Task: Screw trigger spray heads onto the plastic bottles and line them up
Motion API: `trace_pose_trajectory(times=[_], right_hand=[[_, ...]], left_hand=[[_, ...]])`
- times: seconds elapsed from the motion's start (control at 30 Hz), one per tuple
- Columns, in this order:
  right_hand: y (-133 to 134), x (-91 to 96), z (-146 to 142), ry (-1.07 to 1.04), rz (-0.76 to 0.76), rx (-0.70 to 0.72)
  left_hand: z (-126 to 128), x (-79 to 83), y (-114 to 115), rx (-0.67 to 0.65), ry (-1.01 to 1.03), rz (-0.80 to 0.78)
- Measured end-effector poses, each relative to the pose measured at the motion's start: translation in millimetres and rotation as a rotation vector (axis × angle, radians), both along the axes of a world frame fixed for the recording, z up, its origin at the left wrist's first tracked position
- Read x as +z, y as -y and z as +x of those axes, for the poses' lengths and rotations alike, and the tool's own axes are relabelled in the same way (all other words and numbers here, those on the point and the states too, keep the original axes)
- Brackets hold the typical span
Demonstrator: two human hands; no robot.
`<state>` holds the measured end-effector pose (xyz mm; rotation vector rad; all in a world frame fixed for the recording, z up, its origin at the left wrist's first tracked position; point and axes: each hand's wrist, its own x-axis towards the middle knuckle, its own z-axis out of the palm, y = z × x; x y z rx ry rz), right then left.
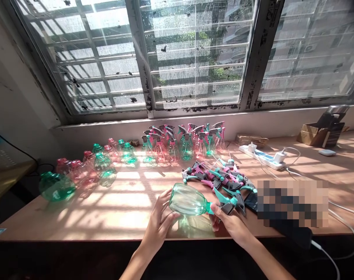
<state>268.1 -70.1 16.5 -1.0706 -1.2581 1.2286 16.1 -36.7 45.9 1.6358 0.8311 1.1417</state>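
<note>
Green bottle: the green bottle was held on its side between the two hands, by the table's near edge and in front of the heap of loose spray heads.
Long axis: it ran left to right, close to level, dipping a little toward the neck.
Base and neck: the broad base pointed left, the narrow teal neck right.
Left hand: the left hand was curled about the base end, thumb below and fingers at the far side.
Right hand: the right hand was closed on the neck, thumb laid along the top.
Teal trigger: a spray head with a teal trigger showed just beyond that thumb (whether it was joined to the neck, I could not tell).
Hidden: the right fingers were mostly behind the neck, and the left fingertips were hard to make out.
Heap: its heads overlapped too much to count.
Dark phone: a pixelated patch covered part of the dark phone.
Forearms: both were cut off by the lower border.
</note>
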Motion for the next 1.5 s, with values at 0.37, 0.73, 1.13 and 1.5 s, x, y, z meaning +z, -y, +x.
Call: trace_pose_trajectory(times=[0.37,0.73,1.13,1.5], right_hand=[[9,21.5,-10,0.177,0.198,-0.032],[4,5.4,-4,0.147,0.066,0.058],[-1,-8.2,-4,0.01,0.022,0.004],[5,8.6,-6,0.08,0.013,0.083]], left_hand=[[-4,-4.3,-2,0.081,-0.042,-0.06],[-6,-12.9,-3,-0.053,-0.099,0.02],[0,-26.4,-1,0.043,-0.177,0.355],[0,-31.2,-1,0.082,-0.205,0.544]])
